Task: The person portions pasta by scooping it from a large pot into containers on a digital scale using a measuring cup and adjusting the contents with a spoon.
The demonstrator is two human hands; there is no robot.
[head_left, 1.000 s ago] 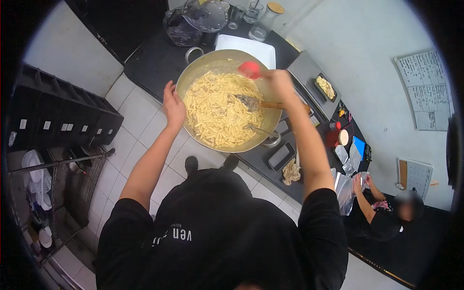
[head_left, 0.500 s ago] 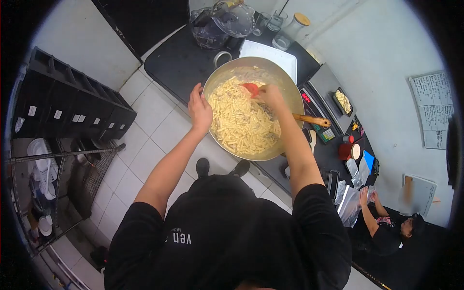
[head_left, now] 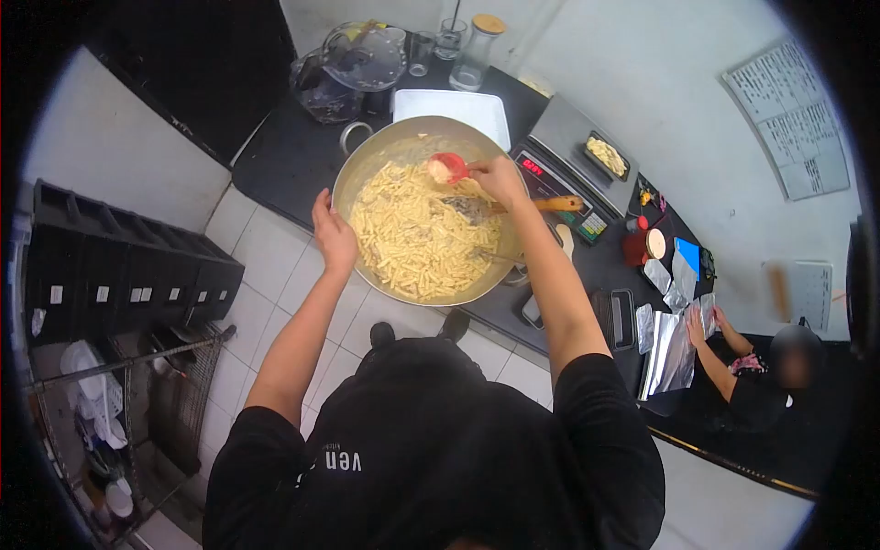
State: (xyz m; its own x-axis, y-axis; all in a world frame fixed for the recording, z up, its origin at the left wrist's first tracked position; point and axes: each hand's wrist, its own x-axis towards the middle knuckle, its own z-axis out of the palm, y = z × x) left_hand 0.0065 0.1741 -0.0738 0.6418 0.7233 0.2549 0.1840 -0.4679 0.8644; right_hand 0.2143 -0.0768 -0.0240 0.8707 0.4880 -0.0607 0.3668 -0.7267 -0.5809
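A large metal pot [head_left: 344, 197] full of creamy pasta [head_left: 412, 229] is in front of me. My left hand [head_left: 336, 240] rests against the pot's left rim, its fingers along the outer wall. Over the pasta, my right hand [head_left: 500, 181] is closed on the handle of a red scoop [head_left: 448, 168], which has some pale food in it. A wooden-handled spatula [head_left: 550, 203] lies in the pot below my right hand, its handle across the right rim. Another metal utensil [head_left: 495, 257] leans at the lower right rim.
Behind the pot lies a white tray [head_left: 454, 108]. To the right are a scale [head_left: 559, 174], a black container of pasta [head_left: 606, 158], a red canister [head_left: 637, 247] and black trays [head_left: 612, 319]. At far right a person [head_left: 742, 367] handles foil [head_left: 672, 353]. Shelving [head_left: 137, 367] stands left.
The red scoop was empty-looking and above the pot, dipped into the pasta, and is now raised a little with pale food in it. My left hand has stayed at the rim.
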